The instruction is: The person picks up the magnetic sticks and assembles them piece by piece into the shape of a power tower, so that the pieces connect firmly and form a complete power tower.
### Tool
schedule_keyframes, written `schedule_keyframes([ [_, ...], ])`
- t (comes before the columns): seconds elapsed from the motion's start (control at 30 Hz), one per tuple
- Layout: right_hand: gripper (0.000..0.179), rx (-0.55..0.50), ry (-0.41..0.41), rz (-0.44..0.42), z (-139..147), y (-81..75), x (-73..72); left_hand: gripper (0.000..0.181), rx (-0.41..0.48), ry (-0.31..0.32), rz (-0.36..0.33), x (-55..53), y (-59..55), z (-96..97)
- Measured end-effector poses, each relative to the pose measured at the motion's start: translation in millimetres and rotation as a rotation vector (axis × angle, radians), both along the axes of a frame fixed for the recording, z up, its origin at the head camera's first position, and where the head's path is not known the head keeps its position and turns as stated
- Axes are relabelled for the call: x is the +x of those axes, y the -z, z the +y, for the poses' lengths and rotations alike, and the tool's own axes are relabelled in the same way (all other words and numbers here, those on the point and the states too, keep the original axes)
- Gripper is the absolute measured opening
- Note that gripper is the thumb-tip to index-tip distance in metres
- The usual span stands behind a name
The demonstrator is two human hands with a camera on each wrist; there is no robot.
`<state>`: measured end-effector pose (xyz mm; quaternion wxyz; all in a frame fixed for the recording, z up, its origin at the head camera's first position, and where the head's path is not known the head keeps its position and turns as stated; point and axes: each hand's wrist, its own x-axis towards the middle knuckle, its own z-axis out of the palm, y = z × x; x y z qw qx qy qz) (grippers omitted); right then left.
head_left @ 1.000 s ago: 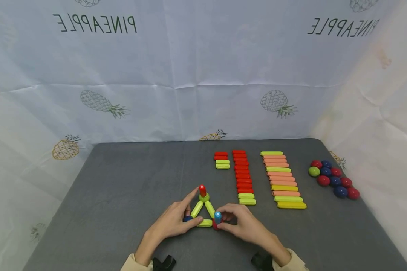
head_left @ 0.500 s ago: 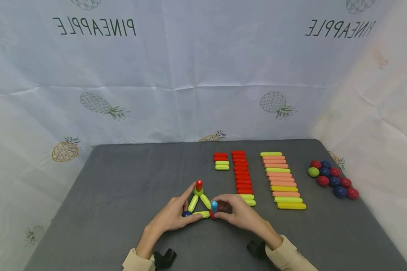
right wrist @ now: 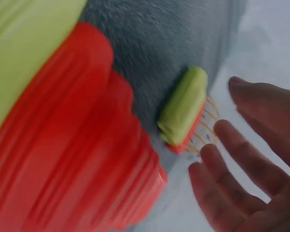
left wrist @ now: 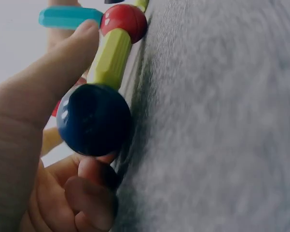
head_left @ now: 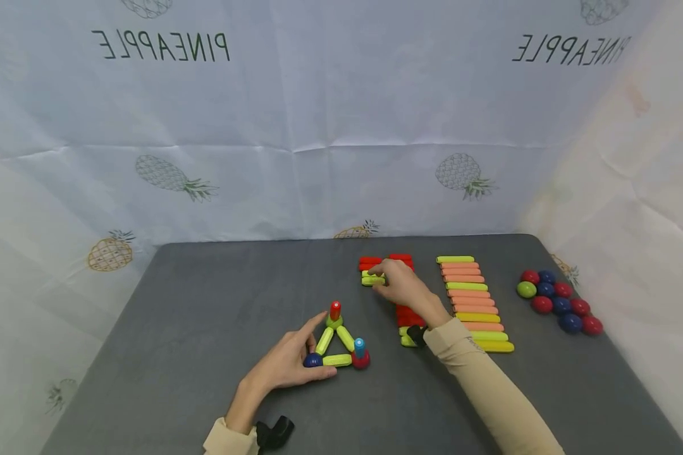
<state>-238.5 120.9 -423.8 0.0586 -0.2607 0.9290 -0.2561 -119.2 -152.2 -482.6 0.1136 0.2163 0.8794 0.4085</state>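
Observation:
My left hand (head_left: 287, 359) lies around the left corner of a triangle of yellow-green sticks (head_left: 337, 361). Thumb and index finger are spread wide; the other fingers touch or nearly touch the dark blue ball (left wrist: 94, 120). A red stick (head_left: 335, 309) stands upright on the green ball (head_left: 334, 322) at the far corner. On the red ball (head_left: 360, 359) at the right corner stands a blue stick (head_left: 360, 345). Over the small group of short sticks, my right hand (head_left: 401, 284) reaches with fingers apart, close to a yellow-green stick (right wrist: 183, 104). Nothing shows in its grasp.
A column of red sticks (head_left: 408, 316) lies under my right wrist. Further right is a column of longer pink and yellow sticks (head_left: 469, 300). Several loose balls (head_left: 561, 304) sit near the right table edge. A pineapple-print cloth (head_left: 319, 114) hangs behind the grey table (head_left: 205, 303).
My right hand has let go of the blue stick and moved away to the far short sticks. The triangle shifted slightly away earlier; my left hand has stayed by it.

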Motion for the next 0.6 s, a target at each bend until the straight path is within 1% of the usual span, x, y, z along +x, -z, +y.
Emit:
schedule_keyframes([
  [0.07,0.034,0.070,-0.008,-0.016,-8.1,3.9,-5.6,0.101,0.001,0.001,-0.019,0.7,0.0,-1.8],
  [0.13,0.035,0.125,-0.010,-0.015,-14.2,6.2,-7.9,0.101,0.001,0.002,-0.028,1.1,-0.6,-2.5],
  [0.2,0.035,0.150,-0.004,-0.031,-18.5,6.7,-8.0,0.099,0.001,0.005,-0.031,1.0,-1.1,-2.4],
  [0.27,0.033,0.158,0.013,-0.038,-21.7,8.0,-7.1,0.092,0.002,0.013,-0.037,0.9,-1.7,-2.7],
  [0.37,0.026,0.154,0.033,-0.070,-24.4,10.5,-5.0,0.073,0.009,0.037,-0.044,1.0,-2.1,-3.5],
  [0.47,0.020,0.164,0.037,-0.075,-24.2,13.4,-2.6,0.057,0.016,0.052,-0.043,1.3,-2.4,-4.2],
  [0.53,0.018,0.159,0.034,-0.083,-22.9,13.0,-1.1,0.051,0.015,0.045,-0.032,1.5,-2.5,-4.1],
  [0.6,0.022,0.112,0.041,-0.083,-20.7,9.6,0.7,0.049,0.006,0.025,-0.019,1.9,-2.4,-3.3],
])
